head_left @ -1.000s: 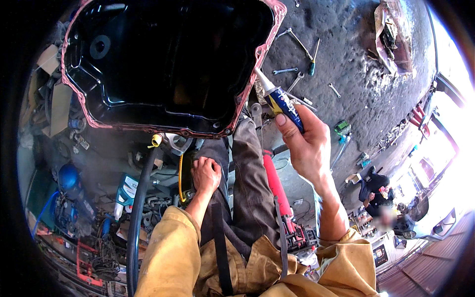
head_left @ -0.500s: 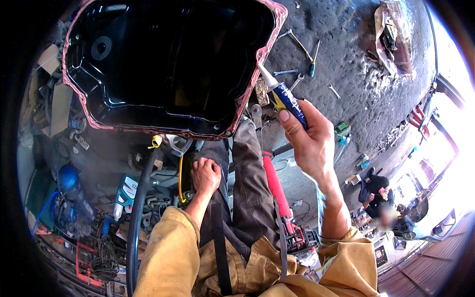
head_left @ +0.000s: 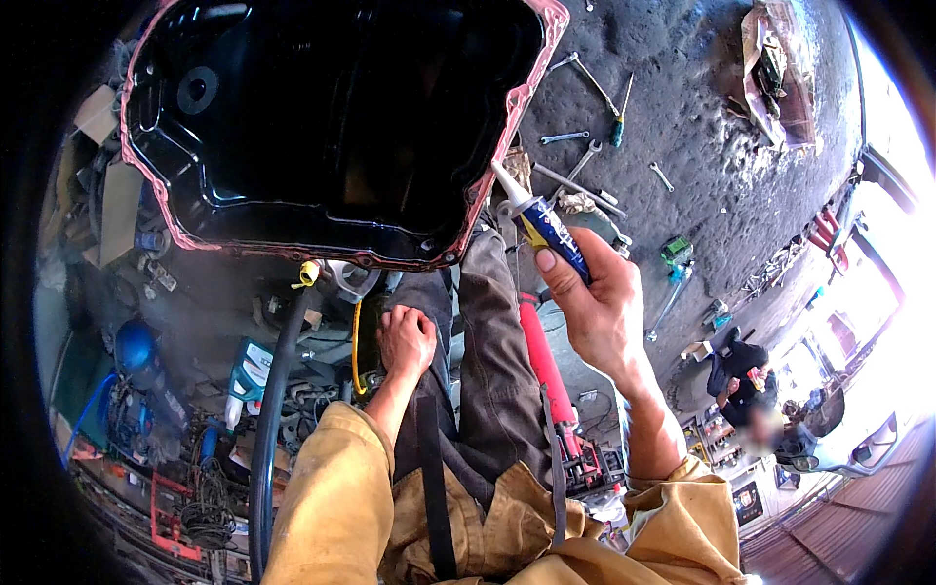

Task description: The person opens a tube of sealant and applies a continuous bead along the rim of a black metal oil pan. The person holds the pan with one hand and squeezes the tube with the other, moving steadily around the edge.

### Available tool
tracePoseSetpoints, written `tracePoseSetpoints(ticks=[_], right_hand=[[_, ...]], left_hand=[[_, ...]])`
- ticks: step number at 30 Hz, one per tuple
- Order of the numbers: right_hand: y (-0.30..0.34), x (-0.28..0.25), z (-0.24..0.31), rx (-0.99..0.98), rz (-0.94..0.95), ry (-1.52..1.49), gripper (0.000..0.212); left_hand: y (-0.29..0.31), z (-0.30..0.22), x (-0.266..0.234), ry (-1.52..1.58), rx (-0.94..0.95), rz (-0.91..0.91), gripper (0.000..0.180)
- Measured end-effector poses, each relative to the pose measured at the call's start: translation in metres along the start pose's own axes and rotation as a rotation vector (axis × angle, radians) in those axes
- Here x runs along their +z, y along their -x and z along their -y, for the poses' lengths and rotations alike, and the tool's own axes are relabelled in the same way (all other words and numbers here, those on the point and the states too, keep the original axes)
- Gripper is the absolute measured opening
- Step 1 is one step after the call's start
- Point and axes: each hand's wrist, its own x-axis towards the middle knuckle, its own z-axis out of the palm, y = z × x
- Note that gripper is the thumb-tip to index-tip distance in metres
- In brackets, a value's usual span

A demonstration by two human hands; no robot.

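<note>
A large black oil pan (head_left: 292, 210) is at the top of the view, its hollow side facing me. Pink sealant (head_left: 522, 93) runs along its rim. My right hand (head_left: 602, 302) grips a blue sealant tube (head_left: 551, 234) with a white nozzle, thumb pressed on its side. The nozzle tip is at the pan's right edge, at or very close to the flange. Resting on my dark trouser leg, my left hand (head_left: 407, 341) holds nothing, its fingers loosely bent and slightly apart.
Wrenches (head_left: 565, 137) and a screwdriver (head_left: 618, 127) lie on the dark floor at the right. Between my legs and right arm stands a red cylindrical bar (head_left: 544, 356). A black hose (head_left: 278, 409) rises at the left. Another person (head_left: 746, 380) is farther right.
My right hand has moved the tube nearer to me and slightly left, its nozzle going down along the pan's right edge. My left hand stays on my leg.
</note>
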Motion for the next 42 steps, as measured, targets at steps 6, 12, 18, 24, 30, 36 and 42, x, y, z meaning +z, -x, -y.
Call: tracePoseSetpoints(ticks=[6, 12, 18, 24, 30, 36, 42], right_hand=[[-0.007, -0.004, 0.004, -0.03, -0.001, -0.002, 0.032], [-0.003, -0.003, 0.002, 0.037, 0.025, 0.01, 0.028], [0.005, 0.001, -0.007, 0.019, 0.034, 0.032, 0.031], [0.008, 0.004, -0.004, -0.021, 0.012, 0.025, 0.021], [0.009, 0.005, -0.008, -0.06, -0.009, 0.075, 0.02], [0.007, 0.009, -0.009, -0.057, -0.02, 0.02, 0.02], [0.009, 0.01, -0.004, -0.06, -0.001, 0.053, 0.02]], left_hand=[[0.0, 0.001, 0.002, 0.002, 0.022, -0.017, 0.015], [0.001, 0.001, 0.002, -0.016, 0.026, -0.023, 0.015], [0.001, 0.004, 0.007, -0.005, 0.018, -0.029, 0.015], [0.002, 0.004, 0.007, -0.021, 0.016, -0.029, 0.015], [0.002, -0.001, 0.004, -0.024, 0.012, -0.024, 0.017], [0.003, 0.002, 0.007, -0.016, 0.013, -0.037, 0.017], [0.004, 0.003, 0.007, -0.009, 0.013, -0.051, 0.015]])
